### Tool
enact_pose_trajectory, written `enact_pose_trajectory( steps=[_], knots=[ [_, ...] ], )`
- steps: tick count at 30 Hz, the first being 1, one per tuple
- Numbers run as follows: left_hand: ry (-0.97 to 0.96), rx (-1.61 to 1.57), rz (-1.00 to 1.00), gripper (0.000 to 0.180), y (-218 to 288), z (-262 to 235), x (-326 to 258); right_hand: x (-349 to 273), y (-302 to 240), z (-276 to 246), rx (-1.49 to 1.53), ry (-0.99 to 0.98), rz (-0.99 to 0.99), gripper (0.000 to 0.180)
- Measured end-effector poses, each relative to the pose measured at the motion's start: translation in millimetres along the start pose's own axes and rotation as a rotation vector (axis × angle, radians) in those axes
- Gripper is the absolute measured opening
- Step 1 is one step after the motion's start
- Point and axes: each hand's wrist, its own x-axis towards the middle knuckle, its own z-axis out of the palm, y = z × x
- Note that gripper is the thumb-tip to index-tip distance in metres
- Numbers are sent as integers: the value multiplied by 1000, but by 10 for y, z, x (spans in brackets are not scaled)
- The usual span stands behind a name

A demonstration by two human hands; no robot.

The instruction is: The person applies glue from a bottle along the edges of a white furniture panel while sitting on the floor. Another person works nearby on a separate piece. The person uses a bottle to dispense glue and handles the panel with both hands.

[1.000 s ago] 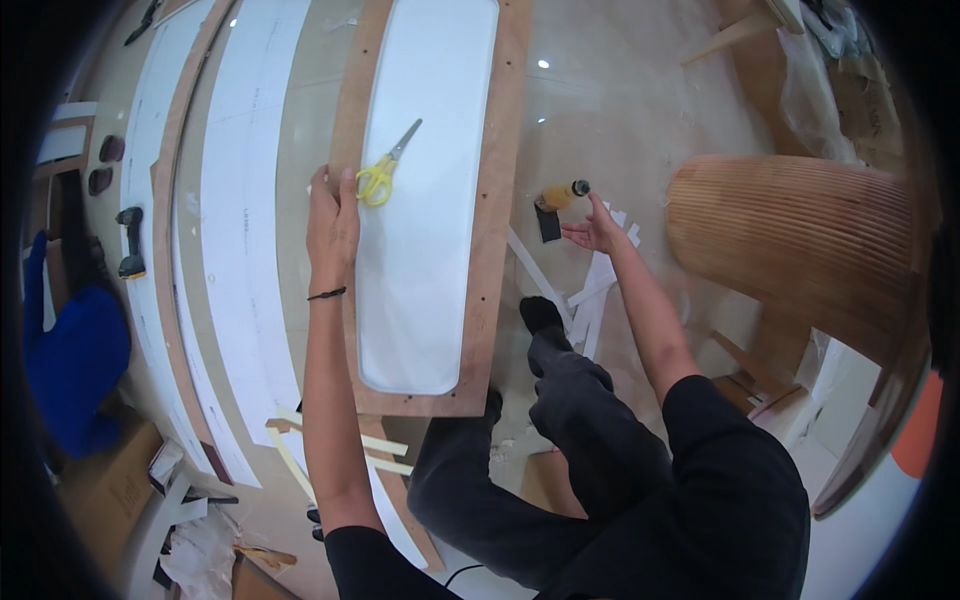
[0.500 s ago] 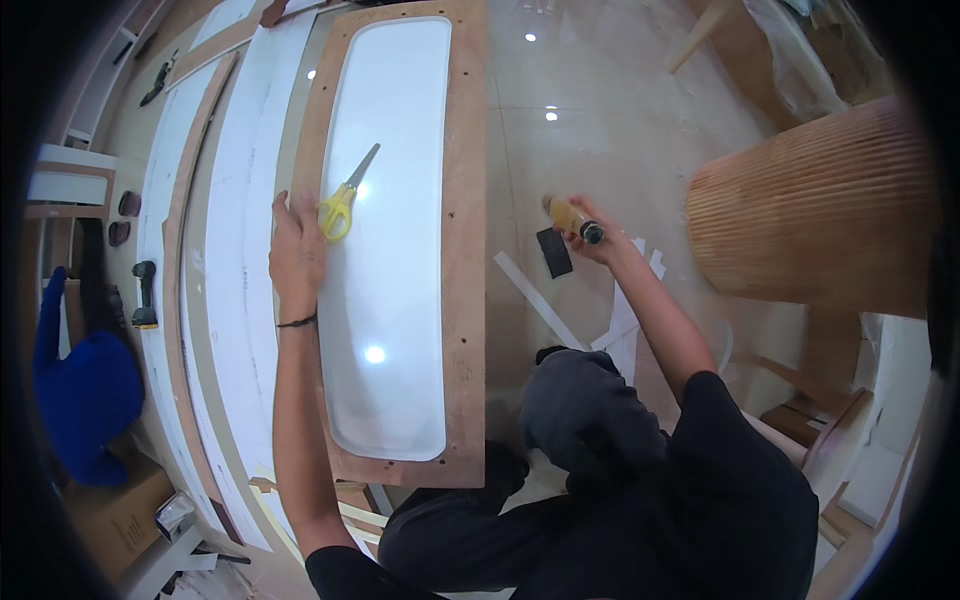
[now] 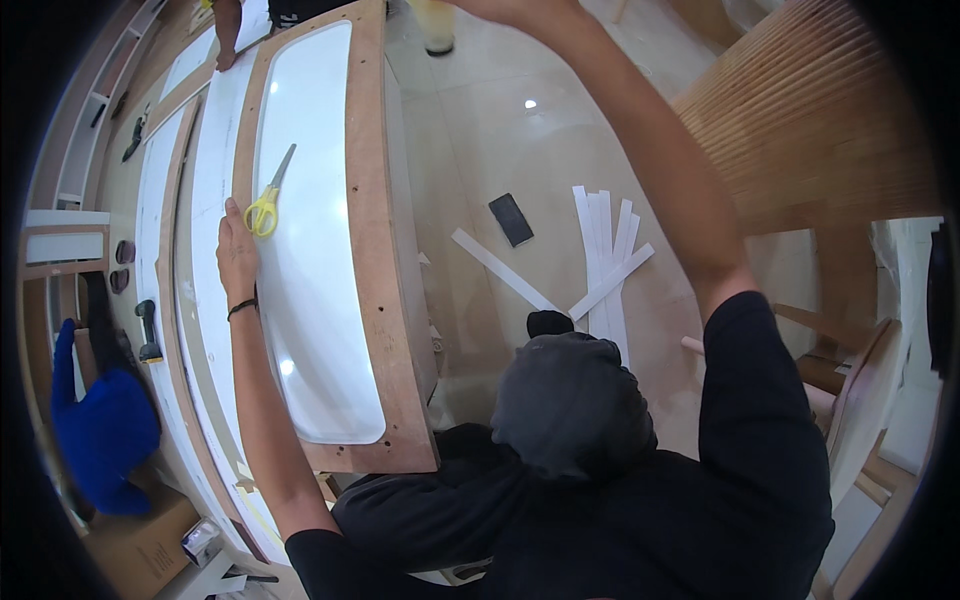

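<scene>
My left hand (image 3: 237, 258) lies along the left side of a long wooden frame (image 3: 370, 200) with a glossy white inset, its fingers stretched away from me. Beside it, yellow-handled scissors (image 3: 265, 210) rest on the white surface. My right arm is raised far forward, with my right hand (image 3: 515, 12) partly cut off at the top edge. Next to its fingers is a pale yellow bottle-like thing (image 3: 433, 25) with a dark end. It appears to be in my grip, though most of the fingers are out of view.
A black phone-like slab (image 3: 511, 220) and several white strips (image 3: 603, 260) lie on the floor right of the frame. A ribbed wooden piece (image 3: 810, 120) stands at right. Long white boards, a drill (image 3: 148, 332) and blue cloth (image 3: 105, 430) are left. Another person's hand (image 3: 227, 60) touches a board.
My right hand has gone up and forward with the yellow bottle-like thing. The view has shifted, showing the frame further left and its right side. Another person's arm has come into view.
</scene>
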Motion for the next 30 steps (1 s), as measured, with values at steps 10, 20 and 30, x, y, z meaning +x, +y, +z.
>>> enact_pose_trajectory(
  steps=[10, 20, 30],
  knots=[
    [9, 69, -26, 79, 62, 5, -54, 723, -55, 61, 55, -9, -98, 66],
    [44, 175, -53, 75, 166, 15, -153, 985, 855, 494, 335, -18, 55, 29],
    [73, 166, -42, 76, 153, -3, -160, 724, 1849, 1040, 734, 30, 424, 43]
  ],
)
